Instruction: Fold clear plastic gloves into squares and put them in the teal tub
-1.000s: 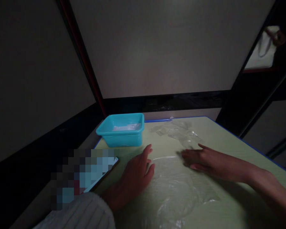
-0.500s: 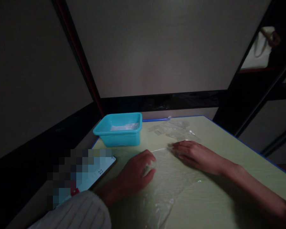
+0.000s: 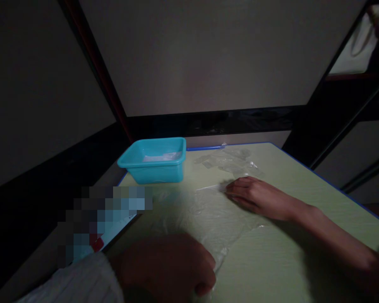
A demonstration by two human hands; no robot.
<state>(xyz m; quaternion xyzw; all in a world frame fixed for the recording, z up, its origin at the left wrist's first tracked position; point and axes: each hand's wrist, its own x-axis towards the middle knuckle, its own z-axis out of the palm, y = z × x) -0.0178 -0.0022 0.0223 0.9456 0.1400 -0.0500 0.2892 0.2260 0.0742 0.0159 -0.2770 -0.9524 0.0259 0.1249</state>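
Observation:
A clear plastic sheet [image 3: 205,214] lies spread on the pale green table [image 3: 290,244]. My left hand [image 3: 167,269] is near the table's front edge, fingers curled on the sheet's near end. My right hand [image 3: 255,195] lies farther back with its fingers pressed down on the sheet's far edge, knuckles bent. Beyond it lie several small clear plastic pieces [image 3: 230,162].
A turquoise plastic tub [image 3: 153,162] with something white inside stands at the table's back left corner. A phone [image 3: 113,227], partly blurred out, lies at the left edge. Dark frame bars and a grey wall stand behind the table.
My left hand has drawn back toward me from the middle of the table and closed on the sheet's near end. My right hand has slid to the sheet's far edge and curled.

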